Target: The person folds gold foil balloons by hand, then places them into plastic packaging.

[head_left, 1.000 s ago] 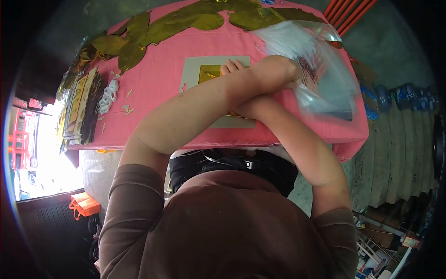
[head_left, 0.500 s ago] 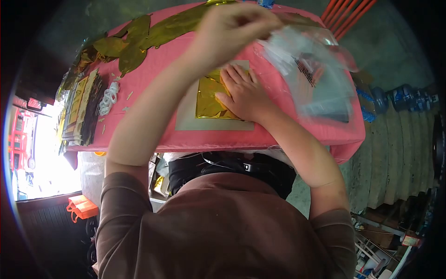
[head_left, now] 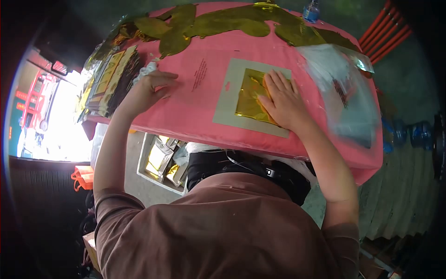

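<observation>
The left hand [head_left: 149, 88] has left the clear plastic bag [head_left: 346, 93] and swung out to the white rings [head_left: 147, 69] beside the stacked gold packets [head_left: 109, 79]. The arms no longer cross. The view has shifted too.

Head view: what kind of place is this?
Likely a small packing workshop: a pink table strewn with gold foil, stacked packets at its edge, and a bin of packets beneath.

The right hand [head_left: 284, 100] covers part of the gold foil [head_left: 250, 95]; the clear bag [head_left: 346, 93] beside it looks blurred.
</observation>
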